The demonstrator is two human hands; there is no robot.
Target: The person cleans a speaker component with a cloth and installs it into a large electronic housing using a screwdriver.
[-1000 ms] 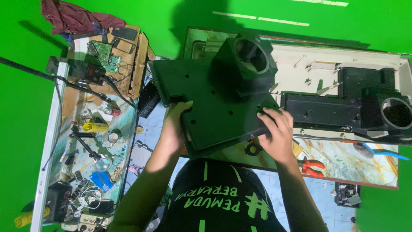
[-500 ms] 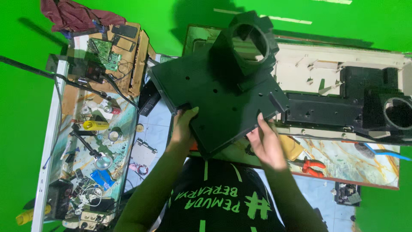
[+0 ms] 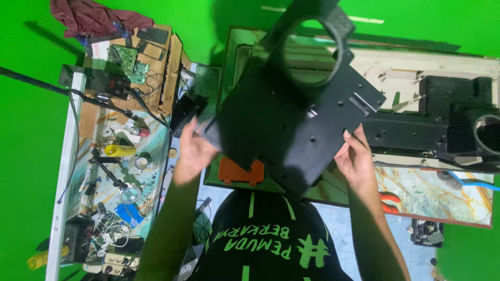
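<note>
A large black plastic housing [image 3: 291, 119] with a round opening at its twelve o'clock end is held tilted above the workbench [image 3: 442, 200], gripped at nine o'clock by the left hand [image 3: 190, 151] and at three o'clock by the right hand [image 3: 357, 158], fingers curled on opposite edges, seemingly to balance its bulk.
</note>
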